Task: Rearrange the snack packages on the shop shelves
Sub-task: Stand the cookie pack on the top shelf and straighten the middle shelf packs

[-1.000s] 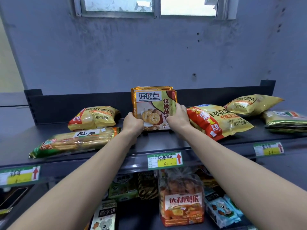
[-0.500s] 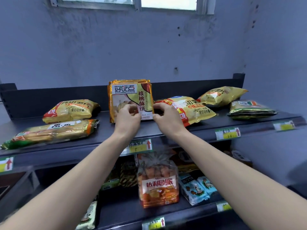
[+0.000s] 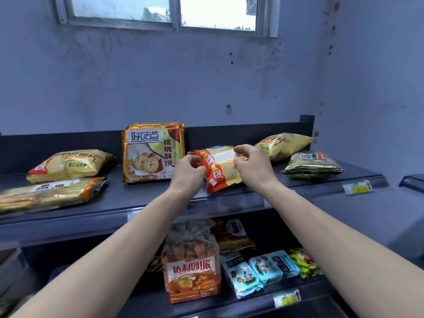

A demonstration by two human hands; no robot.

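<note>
On the top shelf (image 3: 142,198), a yellow-and-red chip bag (image 3: 221,171) lies at the centre, its front end lifted slightly. My left hand (image 3: 189,172) pinches its red left edge and my right hand (image 3: 251,167) grips its upper right side. Just left of it a gold walnut-biscuit pack (image 3: 152,152) stands upright against the back rail, free of both hands.
Another chip bag (image 3: 68,165) and a long biscuit packet (image 3: 49,195) lie at the left. A chip bag (image 3: 283,145) and a green foil pack (image 3: 313,165) lie at the right. On the lower shelf stand a bread bag (image 3: 191,265) and blue snack packs (image 3: 259,271).
Both hands let go of the upright gold biscuit pack and moved right onto the yellow-and-red chip bag, taking hold of it. The view shifted right.
</note>
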